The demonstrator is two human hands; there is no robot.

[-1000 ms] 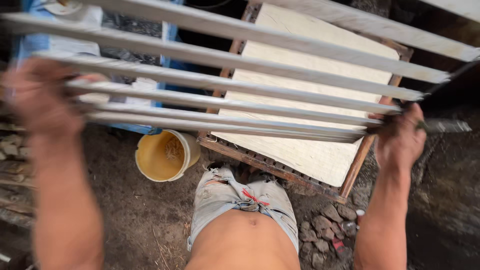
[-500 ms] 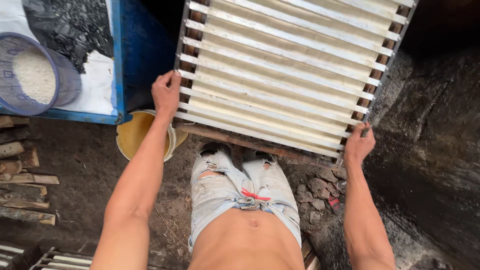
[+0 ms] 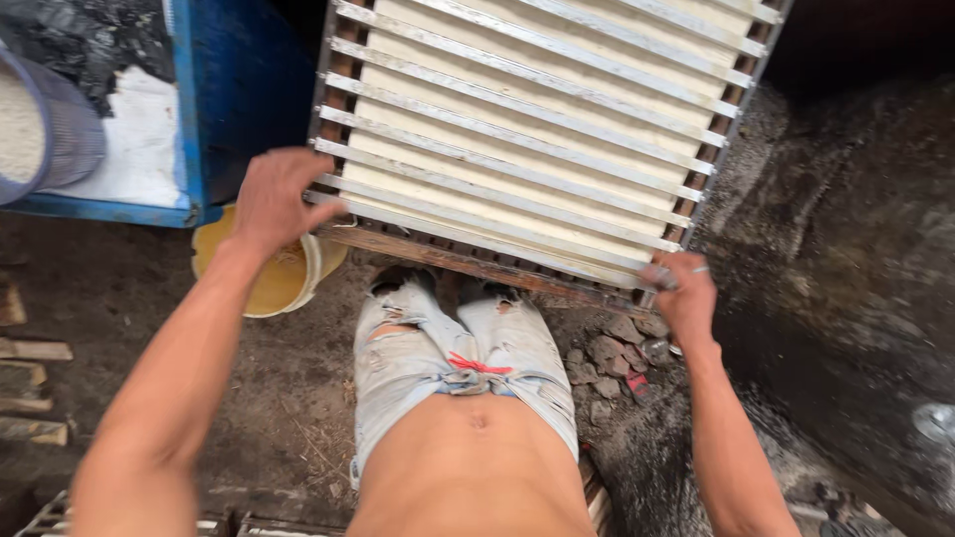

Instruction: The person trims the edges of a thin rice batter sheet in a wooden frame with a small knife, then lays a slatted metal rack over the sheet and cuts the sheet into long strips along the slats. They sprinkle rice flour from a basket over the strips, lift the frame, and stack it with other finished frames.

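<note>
The rack (image 3: 537, 119), a frame of pale metal slats, lies flat over a cream slab (image 3: 517, 164) in a rusty wooden frame (image 3: 477, 264) right in front of my legs. My left hand (image 3: 274, 199) rests on the rack's near left corner, fingers spread and loose, pressing rather than gripping, I think, though the blur makes that hard to judge. My right hand (image 3: 681, 298) is curled around the near right corner, holding its edge, so the two corners stay squared over the slab. The slats run evenly across, dull and scuffed. A yellow bucket (image 3: 274, 278) sits under my left wrist, a blue bin (image 3: 189, 119) beyond it, stones (image 3: 612, 358) by my right.
</note>
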